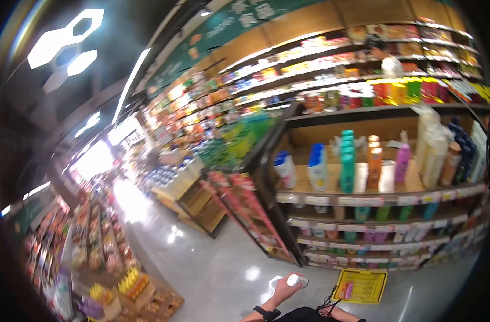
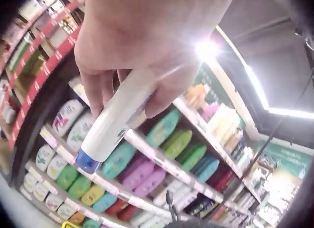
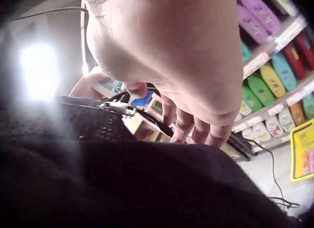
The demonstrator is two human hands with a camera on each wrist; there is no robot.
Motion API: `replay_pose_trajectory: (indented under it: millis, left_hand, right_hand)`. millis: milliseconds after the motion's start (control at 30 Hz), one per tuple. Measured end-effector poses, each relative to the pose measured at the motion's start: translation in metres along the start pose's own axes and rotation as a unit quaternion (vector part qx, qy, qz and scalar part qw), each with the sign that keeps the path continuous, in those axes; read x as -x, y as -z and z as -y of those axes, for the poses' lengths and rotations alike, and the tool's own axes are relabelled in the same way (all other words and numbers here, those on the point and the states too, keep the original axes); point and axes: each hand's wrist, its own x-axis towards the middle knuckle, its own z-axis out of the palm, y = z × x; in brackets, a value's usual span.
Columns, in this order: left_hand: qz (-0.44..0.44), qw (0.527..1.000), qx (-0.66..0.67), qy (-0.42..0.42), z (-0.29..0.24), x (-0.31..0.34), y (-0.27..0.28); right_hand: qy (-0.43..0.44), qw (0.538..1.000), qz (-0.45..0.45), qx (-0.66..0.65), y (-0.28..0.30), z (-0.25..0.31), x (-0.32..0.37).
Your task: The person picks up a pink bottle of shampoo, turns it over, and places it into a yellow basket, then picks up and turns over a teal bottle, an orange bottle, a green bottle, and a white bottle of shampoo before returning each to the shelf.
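My left hand [image 1: 285, 292] grips a white bottle [image 2: 115, 125] with a blue cap [image 2: 88, 160]; fingers and thumb wrap around its sides. In the left wrist view the bottle tilts, cap end down, in front of shelves of similar bottles. The head view shows its pale end [image 1: 294, 279] above the thumb side. Low by the body, my right hand [image 3: 171, 66] hangs with loosely bent fingers [image 3: 198, 128] next to a dark bag or garment [image 3: 73, 125] with a zipper. Dark cloth hides some fingertips.
A yellow basket [image 1: 383, 287] with a pink pack [image 1: 348, 290] inside sits on the floor before the shelf unit [image 1: 374, 201], which carries shampoo-like bottles. A wooden display stand [image 1: 196, 206] is left of it. Beyond the shelf, a person [image 1: 391, 65] stands.
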Motion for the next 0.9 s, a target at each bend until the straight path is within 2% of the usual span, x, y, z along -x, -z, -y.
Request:
replay_pose_trajectory:
  millis: [67,133,167,267,333,400,467,533,567,600,633,667,733,767,800,867,900]
  left_hand:
    - [-0.079,0.989,0.116,0.04,0.009,0.021,0.043]
    - [-0.165,0.953,0.248,0.048,-0.008,0.042,0.09]
    - [-0.194,0.942,0.262,0.08,-0.028,0.057,0.113]
    - [-0.225,0.907,0.354,0.038,-0.046,0.11,0.163]
    - [-0.24,0.893,0.378,0.044,-0.044,0.144,0.185]
    - [-0.251,0.871,0.422,0.029,-0.054,0.172,0.204]
    - [-0.242,0.835,0.494,0.015,-0.071,0.194,0.218]
    - [-0.222,0.795,0.565,0.005,-0.089,0.21,0.227]
    - [-0.198,0.803,0.562,-0.007,-0.1,0.217,0.232]
    - [-0.201,0.792,0.576,-0.02,-0.103,0.223,0.23]
    - [-0.203,0.782,0.588,-0.036,-0.106,0.222,0.225]
    - [-0.204,0.772,0.6,-0.053,-0.108,0.223,0.221]
    - [-0.116,0.774,0.615,-0.096,-0.11,0.226,0.222]
    - [-0.094,0.794,0.587,-0.125,-0.108,0.225,0.218]
    - [-0.054,0.784,0.605,-0.129,-0.114,0.228,0.22]
    - [0.03,0.764,0.631,-0.133,-0.13,0.233,0.221]
    - [0.082,0.744,0.656,-0.093,-0.129,0.232,0.215]
  right_hand:
    - [0.033,0.994,0.009,0.107,-0.01,0.03,-0.009]
    - [0.06,0.97,-0.005,0.234,-0.021,0.05,-0.016]
    - [0.072,0.95,-0.02,0.303,-0.025,0.057,-0.018]
    - [0.1,0.882,-0.112,0.448,-0.024,0.082,-0.025]
    - [0.117,0.898,-0.178,0.386,-0.016,0.126,-0.017]
    - [0.185,0.922,-0.267,0.213,-0.033,0.219,0.01]
    - [0.262,0.95,-0.169,0.0,-0.052,0.273,0.009]
    - [0.254,0.961,-0.015,-0.105,-0.071,0.346,0.032]
    - [0.263,0.953,0.025,-0.148,-0.083,0.366,0.039]
    - [0.277,0.94,0.064,-0.19,-0.093,0.387,0.041]
    - [0.292,0.937,0.049,-0.183,-0.102,0.408,0.047]
    - [0.271,0.94,0.023,-0.207,-0.103,0.407,0.041]
    - [0.279,0.917,-0.041,-0.283,-0.104,0.408,0.032]
    - [0.294,0.904,-0.05,-0.305,-0.101,0.408,0.032]
    - [0.28,0.903,-0.073,-0.317,-0.096,0.412,0.041]
    - [0.305,0.874,-0.109,-0.362,-0.08,0.409,0.047]
    - [0.312,0.864,-0.153,-0.364,-0.076,0.411,0.051]
